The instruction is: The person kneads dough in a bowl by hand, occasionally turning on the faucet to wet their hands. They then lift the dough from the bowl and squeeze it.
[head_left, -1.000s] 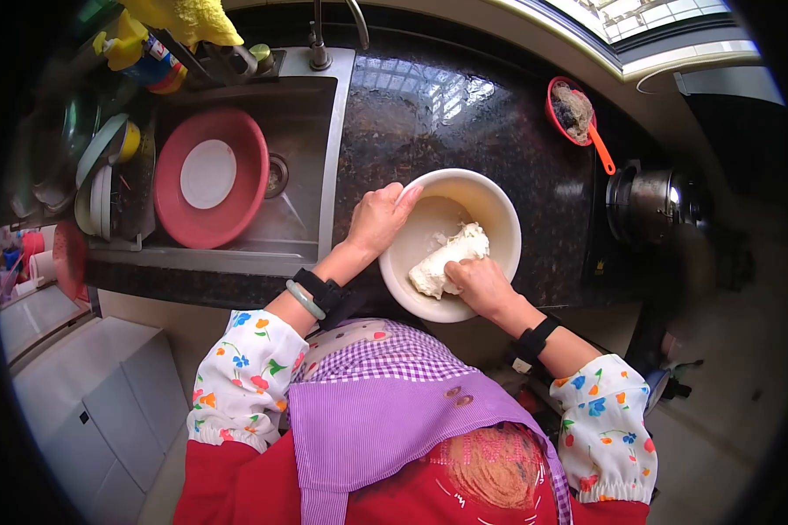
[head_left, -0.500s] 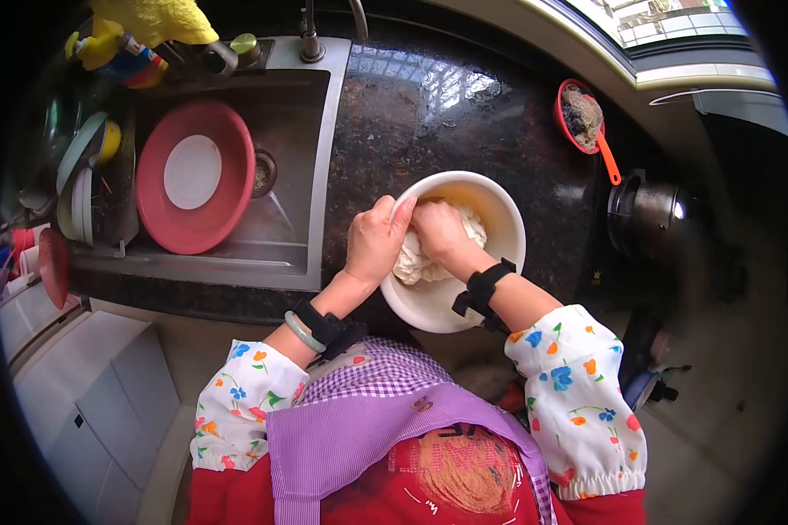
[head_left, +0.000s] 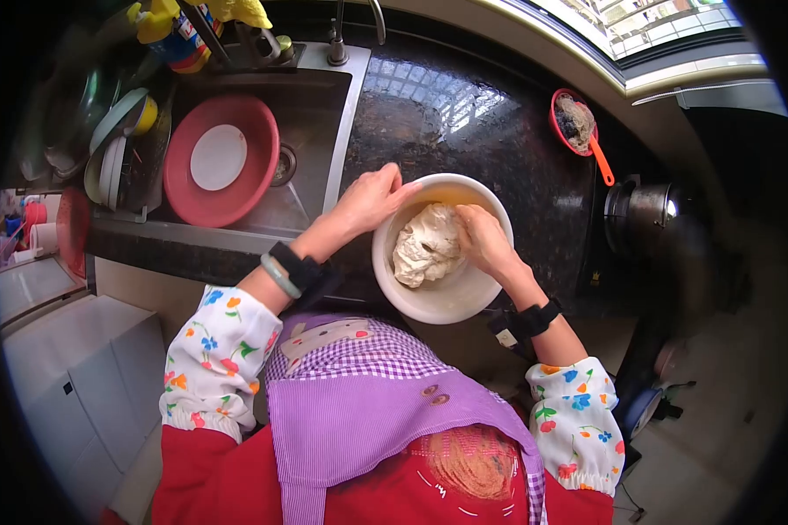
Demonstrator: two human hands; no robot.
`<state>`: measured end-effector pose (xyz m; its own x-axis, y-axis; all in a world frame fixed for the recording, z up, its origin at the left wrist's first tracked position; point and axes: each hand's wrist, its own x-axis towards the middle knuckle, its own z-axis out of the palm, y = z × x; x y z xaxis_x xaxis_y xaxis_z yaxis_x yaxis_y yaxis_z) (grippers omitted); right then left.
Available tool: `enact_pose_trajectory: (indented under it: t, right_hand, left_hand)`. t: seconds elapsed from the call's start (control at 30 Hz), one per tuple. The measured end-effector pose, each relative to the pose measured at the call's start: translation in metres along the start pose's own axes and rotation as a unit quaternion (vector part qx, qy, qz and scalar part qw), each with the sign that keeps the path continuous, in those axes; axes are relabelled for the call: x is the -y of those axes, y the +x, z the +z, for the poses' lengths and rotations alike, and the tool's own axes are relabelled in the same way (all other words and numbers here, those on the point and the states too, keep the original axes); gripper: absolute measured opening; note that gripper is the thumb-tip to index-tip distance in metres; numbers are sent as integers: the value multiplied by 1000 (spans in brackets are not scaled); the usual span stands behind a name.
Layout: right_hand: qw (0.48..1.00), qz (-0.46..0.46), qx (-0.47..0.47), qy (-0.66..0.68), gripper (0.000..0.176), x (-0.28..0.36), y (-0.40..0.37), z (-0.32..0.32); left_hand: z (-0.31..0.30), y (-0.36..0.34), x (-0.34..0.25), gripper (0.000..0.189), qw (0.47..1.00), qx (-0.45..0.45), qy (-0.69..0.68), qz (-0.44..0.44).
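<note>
A white bowl (head_left: 499, 284) stands at the counter's front edge, with a lumpy, pale mass of dough (head_left: 425, 249) in it. My left hand (head_left: 369, 199) is at the bowl's upper left rim, its thumb on the rim and its fingers curled outside; how firmly they grip is hard to see. Inside the bowl, my right hand (head_left: 488, 243) has its fingers bent together against the dough's right edge. The fingertips are partly hidden by the hand itself.
Left of the bowl is a sink (head_left: 311, 188) holding a red basin (head_left: 263, 166) with a white plate (head_left: 218, 157). A red strainer (head_left: 574, 122) lies at the back right, near a metal pot (head_left: 643, 206). Dishes (head_left: 114, 166) stand at the far left.
My right hand has moved from the middle of the dough to its right edge, uncovering the dough. My left hand has loosened and shifted slightly up and left. The view has shifted a little.
</note>
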<state>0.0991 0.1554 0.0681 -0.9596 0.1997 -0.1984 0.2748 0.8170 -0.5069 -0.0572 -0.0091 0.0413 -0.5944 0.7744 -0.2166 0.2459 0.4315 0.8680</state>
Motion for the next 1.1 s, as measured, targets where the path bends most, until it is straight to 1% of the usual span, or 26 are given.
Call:
enact_pose_trajectory:
  t: [0.03,0.07,0.1,0.13,0.17,0.2,0.27,0.3,0.33,0.4,0.43,0.47,0.5,0.53,0.6,0.63,0.67,0.73,0.77,0.8,0.87,0.93,1.0,1.07,1.1]
  right_hand:
    - [998,12,4,-65,26,-4,2,4]
    - [998,11,6,-67,26,-3,7,10]
    - [996,57,2,-66,27,-1,13,19]
    - [993,103,-2,-63,29,1,19,27]
    - [988,124,-6,-90,33,5,24,32]
    - [988,124,-5,-89,33,7,25,33]
    - [996,51,-50,-53,32,12,23,31]
    - [998,66,-2,13,29,14,23,23]
    - [998,68,-3,14,29,18,18,16]
    - [995,2,87,-39,24,34,0,-1]
    - [991,-8,103,-80,23,39,-13,-7]
    - [985,-18,120,-119,23,41,-27,-10]
    - [984,-6,142,-103,22,38,-42,-12]
    - [984,-4,144,-101,22,37,-46,-9]
    - [985,-8,157,-74,22,32,-52,-6]
    - [982,-21,161,-99,18,32,-44,-3]
    - [981,-21,165,-97,18,29,-38,6]
    - [988,-33,71,-130,10,16,-25,29]
    - [986,-35,75,-143,5,13,-15,31]
    - [986,-34,80,-140,5,11,-7,34]
    - [984,-22,84,-156,5,7,8,39]
    - [982,-6,112,-153,6,2,21,45]
    - [983,-41,66,-164,8,-3,31,52]
    - [976,-6,93,-195,9,-6,43,52]
    - [975,-6,91,-203,10,-9,50,50]
  left_hand:
    - [4,13,-5,43,1000,-10,16,11]
    - [9,23,-7,45,999,-19,32,22]
    - [16,30,-6,45,999,-21,30,21]
    - [24,35,-3,46,997,-12,51,62]
    - [25,36,-5,47,992,-2,73,103]
    - [26,34,-5,47,992,-1,72,102]
    - [29,30,-7,49,995,-28,33,87]
    - [30,29,-6,49,993,-46,52,98]
    - [29,29,-6,49,993,-43,52,99]
    - [28,29,-8,48,991,-37,91,85]
    - [27,30,-8,48,992,-35,89,87]
    - [23,28,-7,48,995,-42,69,63]
    - [21,26,-5,47,997,-49,49,38]
    - [22,25,-1,47,997,-46,49,36]
    - [30,24,1,44,993,-86,16,73]
    - [33,24,2,44,994,-85,14,71]
    - [32,22,1,44,995,-78,5,60]
    - [29,21,-1,44,997,-69,-3,46]
    - [28,19,-3,45,998,-54,1,32]
    - [27,18,-4,46,999,-39,6,17]
    - [27,18,-7,44,999,-37,7,16]
    - [28,16,-6,41,998,-55,26,28]
    - [29,17,-8,39,998,-54,33,21]
    - [32,19,-9,39,994,-100,-14,37]
    - [35,21,-8,40,992,-117,-29,34]
